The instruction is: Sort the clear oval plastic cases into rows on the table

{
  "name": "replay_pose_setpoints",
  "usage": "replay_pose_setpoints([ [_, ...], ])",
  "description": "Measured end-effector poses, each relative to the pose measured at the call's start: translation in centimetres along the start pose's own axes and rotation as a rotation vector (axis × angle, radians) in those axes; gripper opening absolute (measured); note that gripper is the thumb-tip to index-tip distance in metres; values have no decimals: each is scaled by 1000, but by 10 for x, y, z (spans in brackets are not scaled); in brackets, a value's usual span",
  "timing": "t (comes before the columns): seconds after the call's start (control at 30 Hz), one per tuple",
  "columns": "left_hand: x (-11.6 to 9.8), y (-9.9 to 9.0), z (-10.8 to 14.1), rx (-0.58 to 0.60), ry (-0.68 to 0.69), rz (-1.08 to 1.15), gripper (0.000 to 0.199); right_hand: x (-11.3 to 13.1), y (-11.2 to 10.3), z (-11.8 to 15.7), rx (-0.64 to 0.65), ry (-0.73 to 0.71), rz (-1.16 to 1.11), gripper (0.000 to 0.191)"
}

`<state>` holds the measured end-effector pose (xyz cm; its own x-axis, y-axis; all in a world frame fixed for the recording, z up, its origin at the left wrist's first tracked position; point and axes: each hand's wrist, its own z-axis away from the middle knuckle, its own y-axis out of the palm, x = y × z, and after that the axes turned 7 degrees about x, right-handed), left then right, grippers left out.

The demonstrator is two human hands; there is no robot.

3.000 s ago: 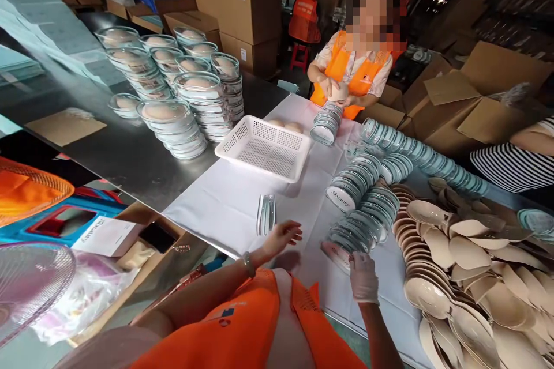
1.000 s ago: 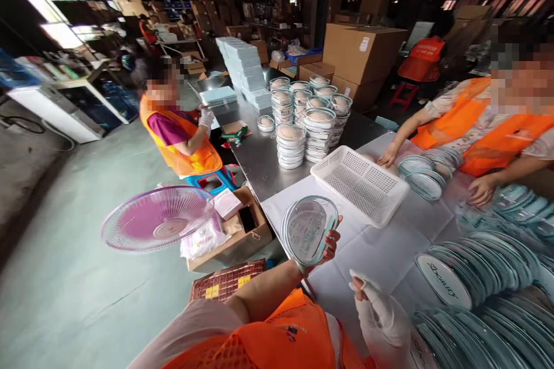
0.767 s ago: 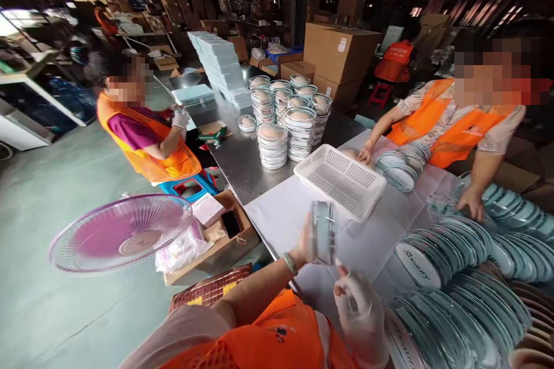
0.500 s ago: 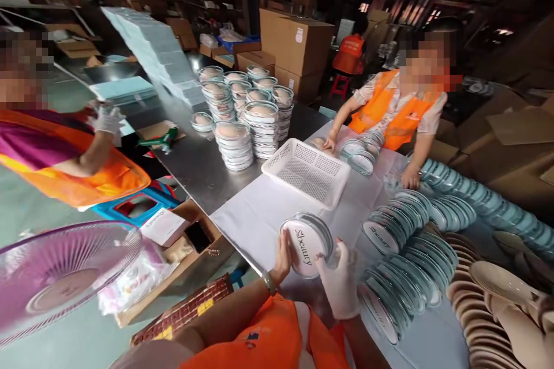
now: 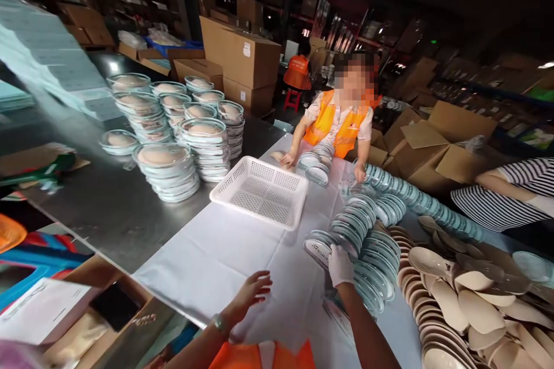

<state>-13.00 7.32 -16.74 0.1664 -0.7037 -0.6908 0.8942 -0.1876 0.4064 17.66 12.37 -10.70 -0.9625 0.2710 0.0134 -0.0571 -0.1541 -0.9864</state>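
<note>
My left hand (image 5: pixel 251 294), bare with a watch on the wrist, hovers over the white cloth (image 5: pixel 190 259) with its fingers apart and nothing in it. My right hand (image 5: pixel 341 266), in a white glove, has its fingers closed on the round clear packs (image 5: pixel 318 249) with dark lettering, at the near left end of the stacked rows. More round packs (image 5: pixel 375 265) lean in rows beside that hand. To the right lie many loose beige cups (image 5: pixel 480 305). A white perforated basket (image 5: pixel 262 191) sits beyond my hands.
Stacks of round packs (image 5: pixel 167 170) stand on the metal table (image 5: pixel 108 216) at left. Across the table a person in an orange vest (image 5: pixel 335 121) handles packs. A striped sleeve (image 5: pixel 506 193) shows at right. Cardboard boxes (image 5: pixel 242 52) stand behind.
The view has turned right. The packs held between both hands have gone to the rows at right with my right hand. My left hand has let go and is empty.
</note>
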Motion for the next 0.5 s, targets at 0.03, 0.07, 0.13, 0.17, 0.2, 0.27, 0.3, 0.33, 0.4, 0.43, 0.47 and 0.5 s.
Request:
replay_pose_setpoints([
  [0.03,1,-3,0,16,-17,53,79,-5,2,-7,-10,37,6,26],
  [0.07,2,-6,0,14,-31,99,77,-9,3,-13,-25,67,6,27],
  [0.13,2,-10,-1,-15,-36,155,74,-11,7,-20,-67,108,-11,33],
  [0.17,0,-11,-1,-29,-25,170,72,-11,8,-21,-88,122,-24,38],
  [0.2,-2,-12,-2,-41,-12,183,71,-10,10,-20,-103,134,-34,42],
  [0.27,-7,-12,-4,-53,9,191,69,-7,16,-9,-136,115,-78,50],
  [0.3,-9,-11,-5,-58,11,177,69,-7,20,1,-157,74,-117,52],
  [0.33,-11,-10,-6,-60,6,152,69,-7,24,15,-188,18,-168,52],
  [0.4,-13,-5,-9,-55,-18,73,71,-12,35,50,-261,-93,-293,50],
  [0.43,-12,-2,-10,-45,-32,28,72,-15,41,71,-286,-121,-358,48],
  [0.47,-11,2,-12,-29,-46,-15,74,-19,48,92,-296,-110,-421,46],
  [0.5,-9,6,-14,-2,-59,-53,75,-23,54,114,-291,-72,-485,46],
])
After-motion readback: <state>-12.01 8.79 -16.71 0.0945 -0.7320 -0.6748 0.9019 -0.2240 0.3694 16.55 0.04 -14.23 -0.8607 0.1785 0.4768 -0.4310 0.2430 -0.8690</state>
